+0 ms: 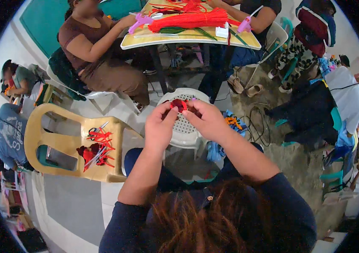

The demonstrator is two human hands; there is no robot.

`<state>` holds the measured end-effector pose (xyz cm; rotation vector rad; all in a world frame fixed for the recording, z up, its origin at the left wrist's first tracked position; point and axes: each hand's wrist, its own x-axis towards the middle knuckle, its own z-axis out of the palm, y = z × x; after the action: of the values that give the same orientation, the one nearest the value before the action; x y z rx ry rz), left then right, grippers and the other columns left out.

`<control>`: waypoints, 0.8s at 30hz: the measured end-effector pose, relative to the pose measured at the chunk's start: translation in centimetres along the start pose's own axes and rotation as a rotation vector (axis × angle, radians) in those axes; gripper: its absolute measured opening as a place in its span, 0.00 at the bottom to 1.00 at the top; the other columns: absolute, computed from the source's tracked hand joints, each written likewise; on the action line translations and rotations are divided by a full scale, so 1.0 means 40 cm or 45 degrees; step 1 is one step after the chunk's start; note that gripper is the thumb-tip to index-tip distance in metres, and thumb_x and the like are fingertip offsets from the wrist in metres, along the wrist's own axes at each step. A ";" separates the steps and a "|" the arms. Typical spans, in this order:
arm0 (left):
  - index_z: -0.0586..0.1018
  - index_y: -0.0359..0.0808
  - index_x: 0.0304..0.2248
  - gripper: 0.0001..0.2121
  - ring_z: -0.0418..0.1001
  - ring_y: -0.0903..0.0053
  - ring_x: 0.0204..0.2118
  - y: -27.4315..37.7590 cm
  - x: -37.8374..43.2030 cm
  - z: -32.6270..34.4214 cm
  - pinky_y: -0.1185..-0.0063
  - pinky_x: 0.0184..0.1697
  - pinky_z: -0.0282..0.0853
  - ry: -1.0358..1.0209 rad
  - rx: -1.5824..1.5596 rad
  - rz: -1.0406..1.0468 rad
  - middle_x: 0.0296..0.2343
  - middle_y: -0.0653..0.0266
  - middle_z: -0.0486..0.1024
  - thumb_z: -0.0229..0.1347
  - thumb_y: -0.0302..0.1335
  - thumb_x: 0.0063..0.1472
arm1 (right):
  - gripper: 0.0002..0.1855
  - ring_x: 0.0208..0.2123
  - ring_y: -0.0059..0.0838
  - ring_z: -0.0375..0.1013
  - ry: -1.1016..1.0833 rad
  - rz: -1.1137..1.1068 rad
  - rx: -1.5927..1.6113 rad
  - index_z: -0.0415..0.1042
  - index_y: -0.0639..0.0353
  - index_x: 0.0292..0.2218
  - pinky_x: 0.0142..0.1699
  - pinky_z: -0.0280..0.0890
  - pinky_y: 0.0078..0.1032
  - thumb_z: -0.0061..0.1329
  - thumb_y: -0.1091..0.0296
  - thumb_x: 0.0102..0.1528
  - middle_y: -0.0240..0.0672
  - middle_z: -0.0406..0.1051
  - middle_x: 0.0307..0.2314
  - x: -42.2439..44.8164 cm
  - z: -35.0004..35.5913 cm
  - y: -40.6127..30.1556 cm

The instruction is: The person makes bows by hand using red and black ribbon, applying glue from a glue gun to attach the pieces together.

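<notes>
Between the fingertips of both hands is a small red, round fuzzy piece, its exact make too small to tell. My left hand pinches its left side with thumb and index finger, and my right hand holds the right side. Dark red material shows partly behind the fingers. Both hands are above a white plastic stool with a perforated seat. To the left, a tan plastic chair bears scissors, red and dark red fuzzy pieces and red fuzzy stems.
Ahead, a table holds a bundle of red fuzzy stems and pink glue guns. People sit at both its sides. Blue and orange pieces lie right of the stool, near black cables on the floor.
</notes>
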<state>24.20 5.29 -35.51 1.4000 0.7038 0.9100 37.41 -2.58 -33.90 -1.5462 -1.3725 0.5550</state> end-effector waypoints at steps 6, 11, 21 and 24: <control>0.74 0.30 0.31 0.07 0.63 0.88 0.23 0.044 -0.056 -0.013 0.87 0.27 0.59 0.010 0.340 0.152 0.22 0.72 0.70 0.50 0.25 0.56 | 0.10 0.22 0.30 0.69 0.057 -0.177 0.057 0.69 0.63 0.31 0.28 0.62 0.24 0.46 0.65 0.50 0.40 0.70 0.23 -0.020 0.006 -0.037; 0.74 0.29 0.30 0.07 0.66 0.88 0.24 0.038 -0.077 0.009 0.88 0.28 0.62 -0.012 -0.053 -0.026 0.23 0.70 0.71 0.51 0.25 0.56 | 0.08 0.21 0.27 0.68 0.138 0.037 0.247 0.69 0.63 0.28 0.26 0.62 0.23 0.47 0.68 0.49 0.38 0.70 0.20 -0.024 0.034 -0.016; 0.74 0.27 0.31 0.06 0.72 0.79 0.29 0.061 -0.078 0.008 0.81 0.36 0.69 0.007 -0.565 -0.253 0.27 0.62 0.72 0.50 0.23 0.56 | 0.06 0.26 0.19 0.69 0.285 -0.008 0.598 0.68 0.66 0.31 0.31 0.64 0.19 0.44 0.72 0.52 0.36 0.70 0.23 -0.034 0.083 -0.024; 0.73 0.27 0.32 0.07 0.71 0.78 0.31 0.044 -0.074 0.004 0.80 0.38 0.69 0.088 -0.690 -0.243 0.29 0.61 0.72 0.50 0.22 0.55 | 0.08 0.28 0.19 0.69 0.202 0.041 0.875 0.68 0.66 0.33 0.32 0.64 0.19 0.45 0.71 0.52 0.36 0.70 0.26 -0.030 0.071 -0.049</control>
<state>22.64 2.57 -34.08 0.8119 0.5740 0.9144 33.77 -2.87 -33.74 -1.0224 -0.8986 0.8030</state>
